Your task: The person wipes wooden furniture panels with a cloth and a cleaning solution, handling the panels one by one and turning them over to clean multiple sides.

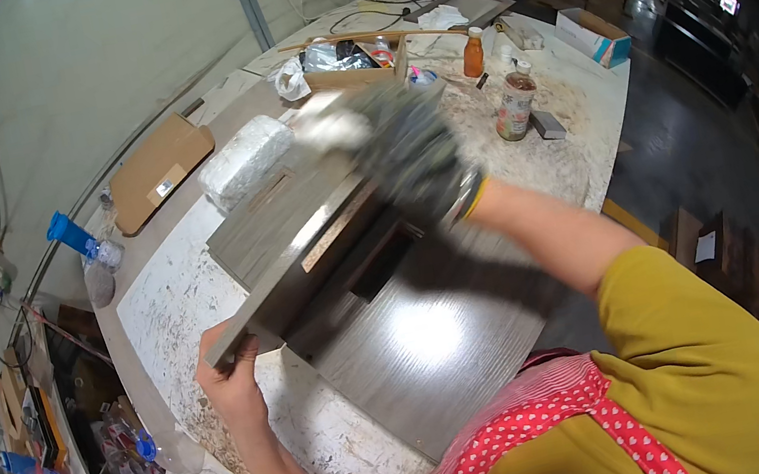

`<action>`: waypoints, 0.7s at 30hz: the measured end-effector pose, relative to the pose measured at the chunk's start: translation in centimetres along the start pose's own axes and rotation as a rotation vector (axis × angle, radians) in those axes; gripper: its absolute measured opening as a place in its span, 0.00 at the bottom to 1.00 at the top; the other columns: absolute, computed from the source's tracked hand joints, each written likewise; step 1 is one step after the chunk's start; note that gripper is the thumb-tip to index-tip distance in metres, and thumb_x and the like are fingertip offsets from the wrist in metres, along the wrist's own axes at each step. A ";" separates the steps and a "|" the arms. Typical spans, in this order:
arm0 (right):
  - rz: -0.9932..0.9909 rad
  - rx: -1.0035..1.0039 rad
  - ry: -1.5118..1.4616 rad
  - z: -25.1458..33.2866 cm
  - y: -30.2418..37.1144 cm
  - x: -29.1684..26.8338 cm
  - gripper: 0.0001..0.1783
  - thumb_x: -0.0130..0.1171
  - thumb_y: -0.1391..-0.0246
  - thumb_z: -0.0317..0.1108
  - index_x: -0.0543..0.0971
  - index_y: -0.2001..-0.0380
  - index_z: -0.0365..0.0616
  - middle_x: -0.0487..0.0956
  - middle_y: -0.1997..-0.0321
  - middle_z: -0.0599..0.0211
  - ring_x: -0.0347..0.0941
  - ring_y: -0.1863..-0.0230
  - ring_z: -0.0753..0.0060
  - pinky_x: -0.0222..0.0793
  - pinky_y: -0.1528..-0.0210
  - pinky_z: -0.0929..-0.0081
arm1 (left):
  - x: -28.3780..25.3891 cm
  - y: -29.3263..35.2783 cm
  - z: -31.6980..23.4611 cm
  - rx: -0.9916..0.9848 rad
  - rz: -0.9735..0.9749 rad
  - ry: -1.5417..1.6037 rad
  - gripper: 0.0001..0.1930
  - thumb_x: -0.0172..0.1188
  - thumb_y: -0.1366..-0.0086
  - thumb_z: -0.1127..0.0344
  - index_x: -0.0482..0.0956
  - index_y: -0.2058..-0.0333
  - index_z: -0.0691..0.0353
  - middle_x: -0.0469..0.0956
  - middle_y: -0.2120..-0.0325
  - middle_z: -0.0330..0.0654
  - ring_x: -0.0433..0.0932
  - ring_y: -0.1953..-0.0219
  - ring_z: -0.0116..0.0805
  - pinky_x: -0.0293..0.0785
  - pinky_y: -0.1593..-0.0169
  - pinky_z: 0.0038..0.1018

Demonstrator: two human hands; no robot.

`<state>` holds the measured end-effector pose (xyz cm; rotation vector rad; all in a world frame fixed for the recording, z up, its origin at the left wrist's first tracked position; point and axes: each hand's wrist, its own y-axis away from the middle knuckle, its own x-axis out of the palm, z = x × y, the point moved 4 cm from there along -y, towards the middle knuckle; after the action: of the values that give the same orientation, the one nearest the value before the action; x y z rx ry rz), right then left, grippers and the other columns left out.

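My bare left hand [236, 389] grips the near left end of a grey wood-grain board [302, 256], thumb on one side and fingers on the other. This board stands on edge across a wide flat panel [409, 343] of the same grey finish. My right hand [416, 154], in a dark grey glove, is at the board's far end and smeared by motion. A blurred white wad [332, 129], which looks like a cloth, is at its fingers. A dark rectangular cutout [386, 261] shows beside the upright board. Another grey part [269, 216] lies behind it.
The pieces rest on a stained white table [165, 315]. Around its far side are a foam-wrapped block [247, 162], a cardboard piece [159, 169], an open box of odds and ends [340, 71], an orange bottle [473, 53], a labelled bottle [515, 103] and a small grey block [548, 125].
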<state>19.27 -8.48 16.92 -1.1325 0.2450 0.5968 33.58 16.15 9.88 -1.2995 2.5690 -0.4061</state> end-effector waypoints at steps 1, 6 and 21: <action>-0.149 -0.144 0.222 0.2 -0.9 -1.8 0.13 0.55 0.53 0.37 0.75 0.64 0.42 0.74 0.67 0.57 0.69 0.65 0.60 0.65 0.61 0.66 | -0.5 0.3 0.1 0.012 0.019 -0.007 0.08 0.58 0.49 0.78 0.74 0.68 0.66 0.71 0.73 0.33 0.68 0.68 0.22 0.64 0.61 0.19; 0.099 -0.264 0.277 6.9 0.7 2.5 0.17 0.49 0.55 0.37 0.72 0.60 0.43 0.72 0.63 0.54 0.69 0.62 0.54 0.64 0.58 0.61 | 0.1 0.3 0.3 0.058 0.046 -0.014 0.11 0.57 0.49 0.82 0.74 0.65 0.67 0.74 0.70 0.36 0.71 0.67 0.23 0.67 0.61 0.19; -0.043 -0.148 0.643 -5.8 -0.3 -7.5 0.18 0.51 0.49 0.37 0.69 0.56 0.42 0.71 0.57 0.57 0.69 0.58 0.60 0.65 0.53 0.68 | 1.7 1.5 -0.5 0.018 0.075 0.031 0.11 0.56 0.48 0.83 0.76 0.65 0.65 0.77 0.68 0.37 0.72 0.64 0.23 0.69 0.59 0.19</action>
<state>13.94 -16.23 18.29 -1.4494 0.7336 0.1969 31.28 15.70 9.68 -1.1961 2.6241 -0.4374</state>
